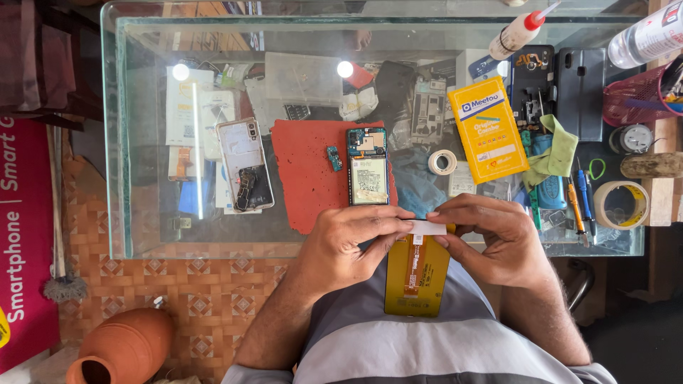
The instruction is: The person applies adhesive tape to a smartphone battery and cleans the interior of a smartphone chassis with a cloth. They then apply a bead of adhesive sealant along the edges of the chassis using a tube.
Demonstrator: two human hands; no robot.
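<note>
Both hands, left [348, 238] and right [491, 231], pinch a yellow screen panel [416, 274] beside the cluttered glass table [117, 142], above tiled floor [206, 291].

This was a phone repair workshop. A glass-topped counter [117, 142] filled most of the frame, strewn with repair work: an opened phone with its battery bared [368, 166] on a red mat [306, 171] at centre, a detached phone back [245, 163] to the left, screwdrivers [580, 203] and tape rolls [620, 204] at right, a glue bottle [517, 31] at upper right. A red shop banner [21, 235] hung at far left.
</note>
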